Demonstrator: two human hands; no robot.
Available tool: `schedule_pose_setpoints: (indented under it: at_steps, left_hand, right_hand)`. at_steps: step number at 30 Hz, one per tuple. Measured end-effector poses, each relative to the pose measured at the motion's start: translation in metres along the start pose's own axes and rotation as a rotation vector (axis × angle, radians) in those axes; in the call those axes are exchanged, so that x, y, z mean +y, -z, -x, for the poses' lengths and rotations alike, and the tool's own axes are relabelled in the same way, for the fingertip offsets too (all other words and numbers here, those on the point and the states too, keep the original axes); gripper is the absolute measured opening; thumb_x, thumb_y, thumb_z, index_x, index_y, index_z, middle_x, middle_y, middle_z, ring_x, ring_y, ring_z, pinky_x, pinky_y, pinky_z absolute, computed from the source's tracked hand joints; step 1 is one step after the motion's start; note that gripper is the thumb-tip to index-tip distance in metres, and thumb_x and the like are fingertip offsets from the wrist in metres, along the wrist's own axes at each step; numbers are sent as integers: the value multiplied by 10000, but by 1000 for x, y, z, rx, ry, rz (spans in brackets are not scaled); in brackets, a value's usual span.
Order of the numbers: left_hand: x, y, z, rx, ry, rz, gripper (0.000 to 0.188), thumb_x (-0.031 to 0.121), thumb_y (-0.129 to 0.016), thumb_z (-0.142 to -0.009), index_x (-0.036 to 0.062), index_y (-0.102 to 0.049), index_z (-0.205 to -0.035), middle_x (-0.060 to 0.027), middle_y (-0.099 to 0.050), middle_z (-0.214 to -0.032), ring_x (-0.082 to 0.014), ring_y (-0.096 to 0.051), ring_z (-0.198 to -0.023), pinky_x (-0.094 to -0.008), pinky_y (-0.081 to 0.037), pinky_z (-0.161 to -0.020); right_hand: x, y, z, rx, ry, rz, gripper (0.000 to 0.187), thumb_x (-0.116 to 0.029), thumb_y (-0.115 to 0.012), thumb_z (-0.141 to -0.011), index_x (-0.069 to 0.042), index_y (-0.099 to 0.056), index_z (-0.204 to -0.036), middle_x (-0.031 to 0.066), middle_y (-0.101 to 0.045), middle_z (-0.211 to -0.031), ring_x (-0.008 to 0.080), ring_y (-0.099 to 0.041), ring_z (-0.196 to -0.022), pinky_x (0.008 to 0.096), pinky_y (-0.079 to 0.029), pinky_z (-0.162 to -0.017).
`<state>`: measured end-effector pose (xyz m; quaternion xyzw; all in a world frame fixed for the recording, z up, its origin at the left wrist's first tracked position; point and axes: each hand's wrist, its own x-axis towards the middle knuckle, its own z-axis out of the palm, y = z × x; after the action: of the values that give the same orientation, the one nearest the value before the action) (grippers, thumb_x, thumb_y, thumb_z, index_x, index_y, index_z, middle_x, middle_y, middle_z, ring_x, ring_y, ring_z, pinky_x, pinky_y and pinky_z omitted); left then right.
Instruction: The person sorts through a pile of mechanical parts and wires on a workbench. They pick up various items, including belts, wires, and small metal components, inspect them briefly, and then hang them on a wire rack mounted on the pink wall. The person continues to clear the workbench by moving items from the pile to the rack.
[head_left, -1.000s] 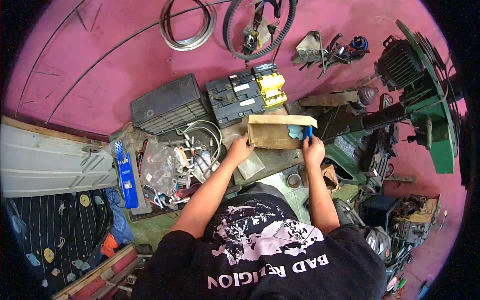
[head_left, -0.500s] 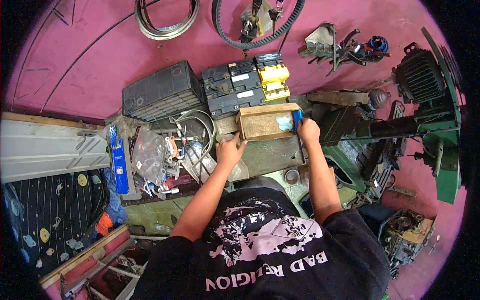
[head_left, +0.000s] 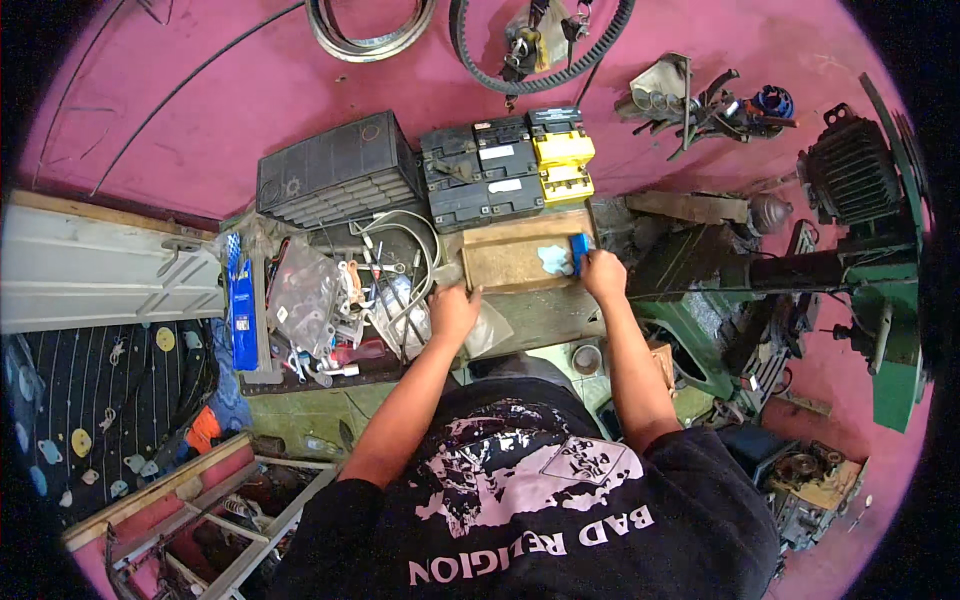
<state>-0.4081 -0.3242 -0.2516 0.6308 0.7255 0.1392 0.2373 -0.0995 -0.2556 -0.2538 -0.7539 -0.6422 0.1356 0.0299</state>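
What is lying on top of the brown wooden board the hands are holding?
On the wooden board sits a pale blue patch; the right hand presses a blue block beside it. The left hand covers its near corner.

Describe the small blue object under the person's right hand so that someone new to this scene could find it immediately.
Start at the row of dark batteries with a yellow-topped one against the pink wall. Just below them lies a shallow brown wooden tray, steadied at its lower left corner by the left hand. The blue block sits at the tray's right end under the right hand, the only bright blue thing on it, beside a pale patch.
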Motion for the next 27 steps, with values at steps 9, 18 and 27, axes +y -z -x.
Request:
schedule_pose_setpoints:
  at_steps: [9, 18, 27]
  left_hand:
    - [18, 8, 1, 78, -2, -144, 620, 543, -695, -870, -60, -704, -1011, -243, -721, -890, -424, -640, -987, -545, -494, -871]
    - [9, -7, -15, 146, 70, -103, 566, 491, -746, -850, -57, -687, -980, -263, -702, -833, -455, -652, -904, -522, -517, -830]
    - [10, 9, -4, 30, 74, -124, 664, 544, -708, -868, -65, -655, -1125, -252, -715, -890, -431, -636, -1005, -495, -519, -858]
  right_hand:
    - [-22, -14, -33, 28, -5, -10, 269, -329, -640, -926, -84, -749, -943, 209, -725, -862, 409, -713, -824, 522, -576, -737]
    - [-27, -14, -24, 95, -70, -95, 256, -320, -663, -918, -97, -774, -974, 235, -718, -868, 417, -710, -823, 514, -576, -729]
    - [-26, -3, -10, 181, -62, -273, 284, -337, -670, -925, -82, -749, -1023, 233, -722, -966, 402, -706, -914, 500, -567, -796]
